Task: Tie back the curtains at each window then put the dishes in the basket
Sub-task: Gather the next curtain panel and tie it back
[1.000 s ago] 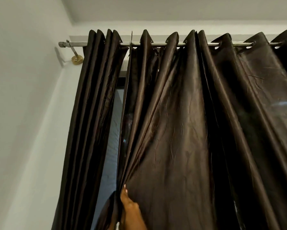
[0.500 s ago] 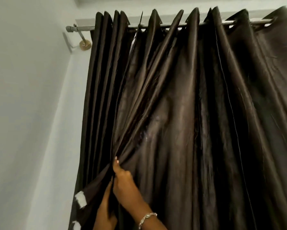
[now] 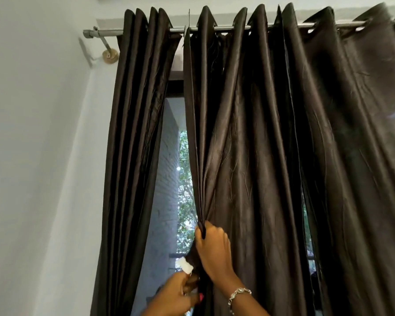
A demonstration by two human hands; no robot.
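While the right hand (image 3: 212, 248) clenches the gathered edge of the middle curtain (image 3: 249, 144), fingers curled tight round the folds, the left hand (image 3: 176, 293) just below it grips a dark strip (image 3: 184, 266) with a white end, held close against the same folds. A bracelet (image 3: 238, 293) sits on the right wrist. The curtain hangs from a rod (image 3: 233, 27). Between it and the bunched left panel (image 3: 132, 156), a gap shows the window (image 3: 169, 190).
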